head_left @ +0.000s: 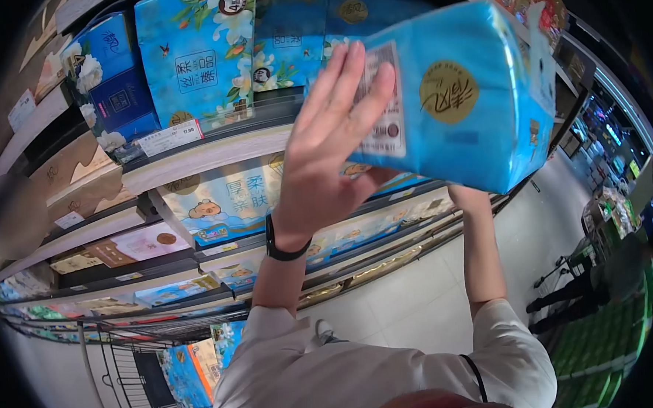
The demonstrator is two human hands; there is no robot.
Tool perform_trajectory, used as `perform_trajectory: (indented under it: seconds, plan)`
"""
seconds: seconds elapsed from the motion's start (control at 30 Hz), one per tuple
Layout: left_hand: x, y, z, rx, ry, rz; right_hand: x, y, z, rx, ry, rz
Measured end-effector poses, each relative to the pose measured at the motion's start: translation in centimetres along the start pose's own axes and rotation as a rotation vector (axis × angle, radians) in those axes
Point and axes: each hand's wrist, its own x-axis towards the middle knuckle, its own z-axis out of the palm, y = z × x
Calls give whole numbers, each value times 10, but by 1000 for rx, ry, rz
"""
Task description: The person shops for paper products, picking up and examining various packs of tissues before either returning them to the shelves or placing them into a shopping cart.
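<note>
A large blue tissue pack (477,115) with a gold round logo is held up in front of the shelf, tilted. My left hand (330,137), a black band on its wrist, presses against the pack's left side. Its fingers lie stretched across the white printed label (384,101), with the thumb near the lower edge. My right hand (465,195) supports the pack from below; most of its fingers are hidden behind it. Behind the pack, a blue floral tissue pack (197,63) stands on the upper shelf.
Lower shelves hold cream bear-print packs (230,202). A price tag (169,138) sits on the shelf edge (206,155). At lower left, a wire shopping cart (121,377) carries several packs. To the right, a person (618,274) stands near another cart (577,261) in the aisle.
</note>
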Motion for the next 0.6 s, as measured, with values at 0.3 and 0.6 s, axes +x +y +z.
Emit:
perform_trajectory:
  seconds: [0.3,0.6]
  plan:
    - [27,-74,7,310,171,-41,155,30,48,313,-116,118]
    - [38,-42,8,615,133,-436,183,13,77,148,-70,7]
